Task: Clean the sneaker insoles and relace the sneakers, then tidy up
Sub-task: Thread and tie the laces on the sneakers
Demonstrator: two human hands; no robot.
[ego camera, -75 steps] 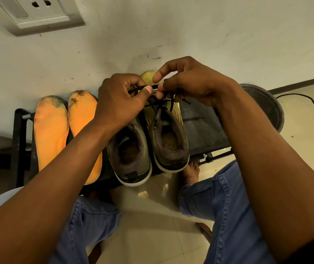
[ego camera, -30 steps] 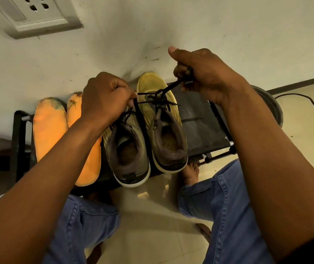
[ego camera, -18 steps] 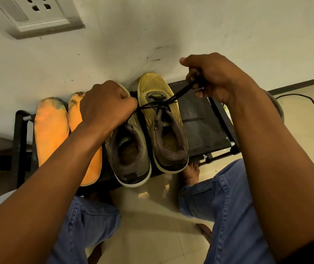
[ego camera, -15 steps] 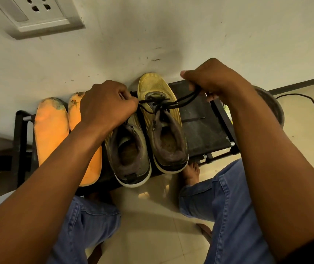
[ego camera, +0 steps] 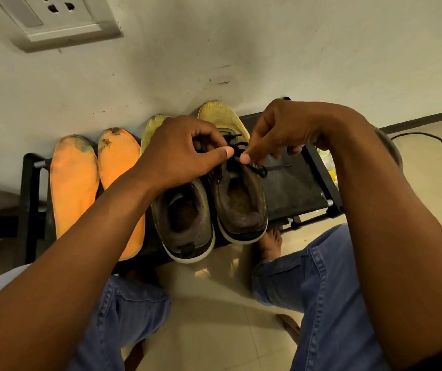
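In the head view, two yellow sneakers stand side by side, toes to the wall, on a low black rack (ego camera: 289, 188). The right sneaker (ego camera: 238, 199) sits directly under both hands, and its black lace (ego camera: 254, 167) is gathered over the tongue between them. The left hand (ego camera: 179, 153) reaches in over the left sneaker (ego camera: 185, 223), its fingers curled and its thumb stretched out to the right, pressing the lace near the top eyelets. The right hand (ego camera: 287, 129) hovers just beside it, thumb and forefinger pinched together on the lace, the other fingers loosely bent above the rack. The two thumbs nearly meet, with the lace bunched between them and a small loop spilling out toward the right over the shoe's edge. To the left of the sneakers, two orange insoles (ego camera: 94, 188) lie flat on the same rack, touching along their length, dark smudges showing at their toe ends. Much of the lacing is covered: the left hand hides the front of the left sneaker and most of the right sneaker's eyelets, so whether a knot has been formed cannot be told, nor how the left sneaker is laced. The left forearm crosses over part of the nearer insole. A dark round object (ego camera: 394, 151) behind the right wrist is mostly hidden. Denim-clad knees and a bare foot (ego camera: 269, 247) show below, on the tiled floor (ego camera: 214, 317).
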